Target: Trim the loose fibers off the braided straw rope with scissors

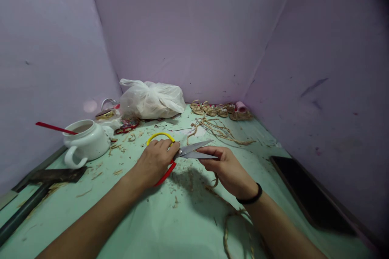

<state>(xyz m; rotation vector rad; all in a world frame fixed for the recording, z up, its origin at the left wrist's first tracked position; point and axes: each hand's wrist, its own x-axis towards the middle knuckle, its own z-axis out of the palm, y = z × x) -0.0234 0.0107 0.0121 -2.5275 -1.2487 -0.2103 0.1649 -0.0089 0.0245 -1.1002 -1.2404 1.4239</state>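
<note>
My left hand (156, 160) is wrapped round a pair of scissors (194, 152) with one yellow and one red handle loop. Its blades point right and stand partly apart. My right hand (226, 166), with a black band at the wrist, has its fingers bent close to the blade tips. From under that hand a braided straw cord (225, 234) trails down toward the front edge of the view. The cord's end is hidden by the fingers. Beyond the blades lies a loose bunch of braided cords (221, 130).
A white mug-like pot (88, 141) holding a red stick stands left, beside a hammer (39, 190). At the back are a tied white plastic bag (152, 99), coiled straw pieces (211, 110) and a pink spool (241, 107). A dark phone-like slab (310, 194) lies right. Straw scraps litter the surface.
</note>
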